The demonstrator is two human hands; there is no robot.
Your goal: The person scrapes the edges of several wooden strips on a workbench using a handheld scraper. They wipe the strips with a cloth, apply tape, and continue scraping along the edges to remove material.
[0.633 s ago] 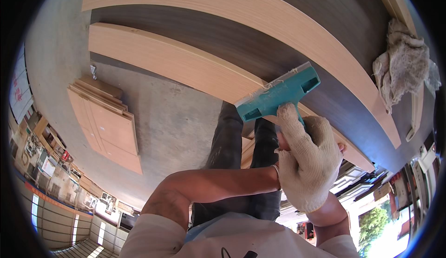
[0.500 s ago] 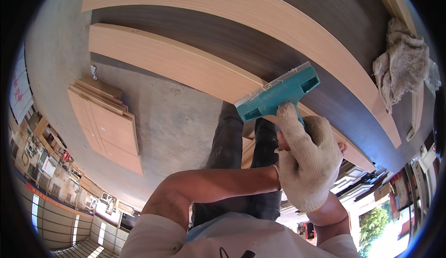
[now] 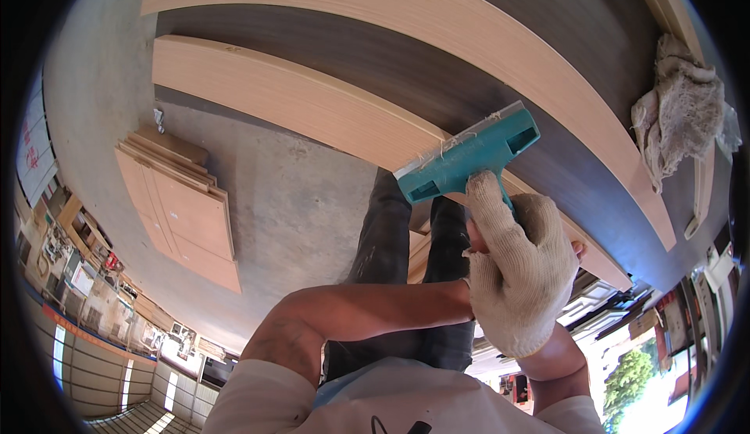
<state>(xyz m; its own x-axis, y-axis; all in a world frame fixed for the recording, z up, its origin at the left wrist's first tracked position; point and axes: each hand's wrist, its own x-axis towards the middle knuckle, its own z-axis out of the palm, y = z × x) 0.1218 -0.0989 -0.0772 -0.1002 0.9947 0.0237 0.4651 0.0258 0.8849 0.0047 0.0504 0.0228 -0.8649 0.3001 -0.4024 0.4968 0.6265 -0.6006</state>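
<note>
A teal scraper (image 3: pixel 473 151) with a wide metal blade spans the nearer light wood board (image 3: pixel 312 110), tilted up to the right. Pale, curly shavings cling along its blade. My right hand (image 3: pixel 519 278), in an off-white knitted glove, is closed on the scraper's handle, a finger stretched up toward its head. Crossing in from the left, my left forearm ends behind that glove. My left hand (image 3: pixel 476 237) is mostly hidden there; bare fingers peek out on both sides of the glove, curled about the handle, most of which is covered.
A second long light board (image 3: pixel 469 32) lies farther off on a dark panel (image 3: pixel 320 39). At the right, a crumpled grey rag (image 3: pixel 678 114) rests near a light wood strip (image 3: pixel 701 192). Several stacked flat boards (image 3: pixel 183 207) lie left on the concrete floor (image 3: pixel 289 192).
The view has shifted very slightly. The scraper, both hands and the boards keep nearly the same places; no grip has changed.
</note>
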